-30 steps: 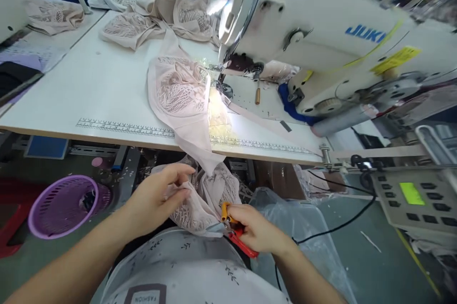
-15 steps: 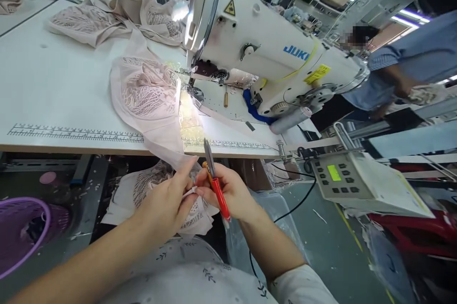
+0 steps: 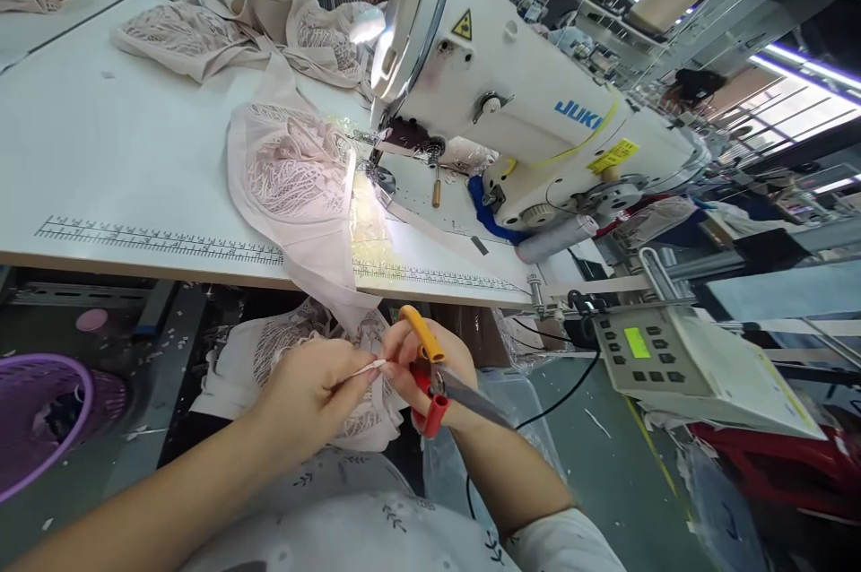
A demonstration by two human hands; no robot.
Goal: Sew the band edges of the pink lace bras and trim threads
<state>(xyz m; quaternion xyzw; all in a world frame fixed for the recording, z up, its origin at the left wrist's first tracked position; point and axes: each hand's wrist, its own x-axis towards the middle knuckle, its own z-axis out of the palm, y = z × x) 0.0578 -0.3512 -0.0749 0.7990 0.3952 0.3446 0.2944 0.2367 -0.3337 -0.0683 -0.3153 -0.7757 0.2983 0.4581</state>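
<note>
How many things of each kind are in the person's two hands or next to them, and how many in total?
Thread snips, orange and red handles, in the right hand: 1
Pink lace garment piece, pinched by the left hand: 1
Sewing machine: 1
Control panel: 1
Purple basket: 1
Total: 5

My view: two bare forearms, no gloves, rings or watch visible. Left hand point(image 3: 306, 388) and right hand point(image 3: 430, 366) both uncovered. I see a short-sleeved white cotton top with small dark leaf-sprig print point(image 3: 377, 532); the right sleeve hem ends above the elbow, left sleeve out of frame.
</note>
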